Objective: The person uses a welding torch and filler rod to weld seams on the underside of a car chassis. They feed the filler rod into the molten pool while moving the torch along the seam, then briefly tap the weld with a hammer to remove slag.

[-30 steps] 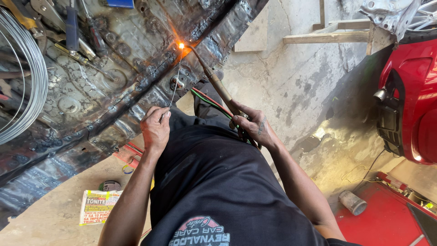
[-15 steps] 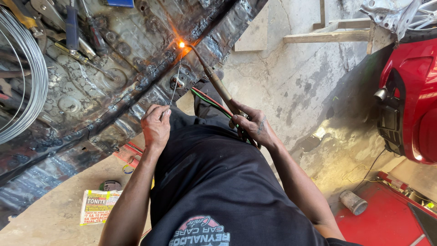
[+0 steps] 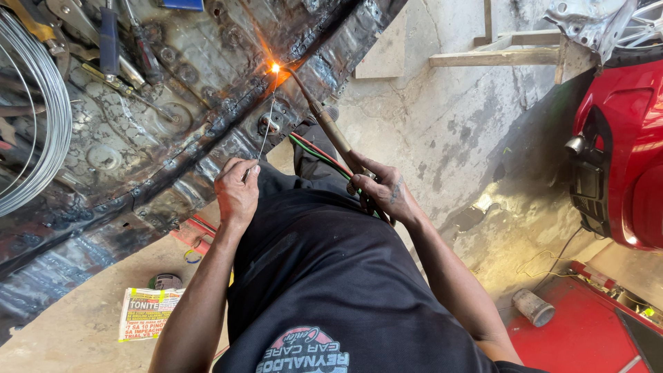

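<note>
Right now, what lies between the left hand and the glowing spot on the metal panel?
In the head view, a thin wire rod runs from the left hand to the glowing spot on the metal panel.

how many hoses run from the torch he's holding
2: a red hose and a green hose, side by side, running from the torch in the right hand down behind the leg. More could be hidden there.

Ahead of you lies the scorched grey metal car panel (image 3: 173, 138); the coil of silver wire (image 3: 34, 117) sits on its left, the red car body (image 3: 621, 152) stands far right.
</note>
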The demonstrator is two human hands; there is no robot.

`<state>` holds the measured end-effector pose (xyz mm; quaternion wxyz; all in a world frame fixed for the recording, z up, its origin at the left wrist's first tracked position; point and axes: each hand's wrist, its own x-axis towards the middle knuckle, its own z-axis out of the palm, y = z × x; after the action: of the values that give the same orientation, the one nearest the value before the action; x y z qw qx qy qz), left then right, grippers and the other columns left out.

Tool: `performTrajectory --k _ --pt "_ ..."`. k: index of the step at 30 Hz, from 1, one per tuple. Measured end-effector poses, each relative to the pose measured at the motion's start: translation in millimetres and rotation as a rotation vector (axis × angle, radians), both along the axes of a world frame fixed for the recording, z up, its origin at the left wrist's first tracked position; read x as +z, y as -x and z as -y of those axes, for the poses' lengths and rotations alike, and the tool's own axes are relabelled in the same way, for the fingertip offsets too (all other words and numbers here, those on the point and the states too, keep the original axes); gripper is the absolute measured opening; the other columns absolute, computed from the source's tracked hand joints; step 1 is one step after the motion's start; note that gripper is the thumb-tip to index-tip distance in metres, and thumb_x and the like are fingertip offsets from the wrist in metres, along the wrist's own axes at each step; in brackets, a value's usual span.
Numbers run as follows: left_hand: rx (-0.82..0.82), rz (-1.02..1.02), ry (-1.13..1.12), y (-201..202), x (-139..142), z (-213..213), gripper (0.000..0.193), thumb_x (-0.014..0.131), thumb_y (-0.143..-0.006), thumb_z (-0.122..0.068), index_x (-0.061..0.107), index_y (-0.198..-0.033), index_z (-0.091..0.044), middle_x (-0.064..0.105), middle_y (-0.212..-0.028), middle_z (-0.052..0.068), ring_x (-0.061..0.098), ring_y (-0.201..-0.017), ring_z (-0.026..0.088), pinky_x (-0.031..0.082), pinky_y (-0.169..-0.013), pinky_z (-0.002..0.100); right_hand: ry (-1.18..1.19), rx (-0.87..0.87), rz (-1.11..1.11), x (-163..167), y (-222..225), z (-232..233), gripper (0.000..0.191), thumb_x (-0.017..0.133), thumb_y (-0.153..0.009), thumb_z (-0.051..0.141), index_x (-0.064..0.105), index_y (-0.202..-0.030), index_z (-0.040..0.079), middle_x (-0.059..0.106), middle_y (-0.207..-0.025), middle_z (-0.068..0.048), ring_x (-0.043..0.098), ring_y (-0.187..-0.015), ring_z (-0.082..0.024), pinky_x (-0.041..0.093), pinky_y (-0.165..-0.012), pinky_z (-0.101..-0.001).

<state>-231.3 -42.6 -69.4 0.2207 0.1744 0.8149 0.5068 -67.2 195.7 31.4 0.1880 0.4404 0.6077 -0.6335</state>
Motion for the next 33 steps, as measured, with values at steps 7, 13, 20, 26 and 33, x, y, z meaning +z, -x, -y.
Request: performTrajectory --k 7,13,20,26,33 --pt "0.001 0.008 0.015 1.7 1.8 -2.7 0.012 0.074 -0.091 0.0 0.074 -0.103 0.002 0.069 -0.094 0.012 0.069 -0.083 0.027 0.055 -0.074 0.036 0.003 -0.003 0.026 2.8 2.9 0.4 0.061 0.065 -0.096 0.021 0.049 -0.154 0.013 0.072 -0.085 -0.005 0.06 -0.059 -0.008 0.052 -0.052 -0.0259" --pt "0.002 0.01 0.006 2.6 2.1 -3.5 0.012 0.074 -0.091 0.0 0.074 -0.103 0.002 0.069 -0.094 0.012 0.069 -0.083 0.027 0.055 -0.074 0.036 0.005 0.004 -0.008 1.0 3.5 0.7 0.06 0.067 -0.097 0.022 0.049 -0.155 0.013 0.072 -0.085 -0.005 0.061 -0.061 -0.008 0.053 -0.054 -0.0253" --pt "-0.002 -0.005 0.012 2.2 2.0 -3.3 0.013 0.075 -0.09 0.0 0.074 -0.103 0.002 0.069 -0.094 0.013 0.069 -0.085 0.028 0.055 -0.076 0.037 -0.013 0.017 0.009 0.3 1.5 0.1 0.061 0.067 -0.096 0.023 0.05 -0.154 0.013 0.071 -0.084 -0.004 0.06 -0.059 -0.008 0.052 -0.052 -0.0258" --pt "0.003 -0.007 -0.002 3.7 1.8 -5.5 0.013 0.075 -0.091 0.0 0.075 -0.104 0.002 0.07 -0.095 0.012 0.069 -0.086 0.027 0.055 -0.077 0.036 -0.014 0.012 0.006 -0.4 1.5 -0.3 0.061 0.068 -0.096 0.024 0.05 -0.154 0.013 0.071 -0.084 -0.004 0.06 -0.06 -0.008 0.052 -0.054 -0.0258" --pt "0.003 -0.015 0.002 3.5 2.0 -5.6 0.014 0.075 -0.09 0.001 0.075 -0.104 0.002 0.07 -0.095 0.013 0.069 -0.086 0.028 0.054 -0.077 0.037 -0.031 0.015 0.013 0.2 0.1 -0.3 0.061 0.068 -0.096 0.023 0.051 -0.153 0.013 0.072 -0.085 -0.004 0.061 -0.062 -0.008 0.053 -0.056 -0.0261"
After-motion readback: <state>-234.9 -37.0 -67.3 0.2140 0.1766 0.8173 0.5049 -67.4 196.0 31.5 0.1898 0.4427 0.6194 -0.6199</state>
